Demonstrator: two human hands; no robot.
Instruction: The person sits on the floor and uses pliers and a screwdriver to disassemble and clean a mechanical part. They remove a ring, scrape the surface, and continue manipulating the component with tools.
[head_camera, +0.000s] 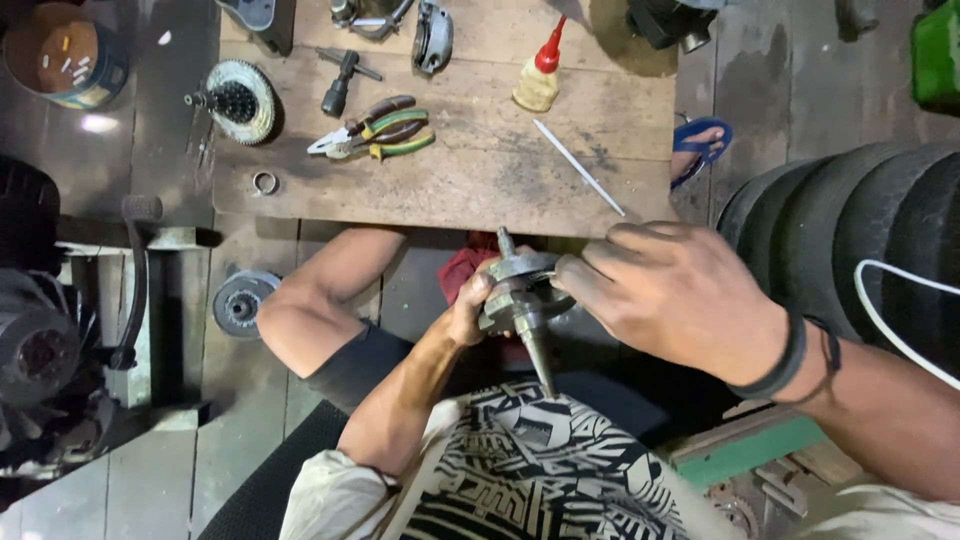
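Observation:
A grey metal crankshaft, with a round flywheel body and thin shafts sticking out both ends, is held over my lap just below the wooden board. My left hand grips it from the left side. My right hand, greasy, with a black band on the wrist, closes over its right side. The lower shaft points down toward my patterned shorts.
A low wooden board carries pliers, a small glue bottle with a red tip, a thin white rod, a gear cluster, a ring and metal parts. Tyres stand right; an engine left.

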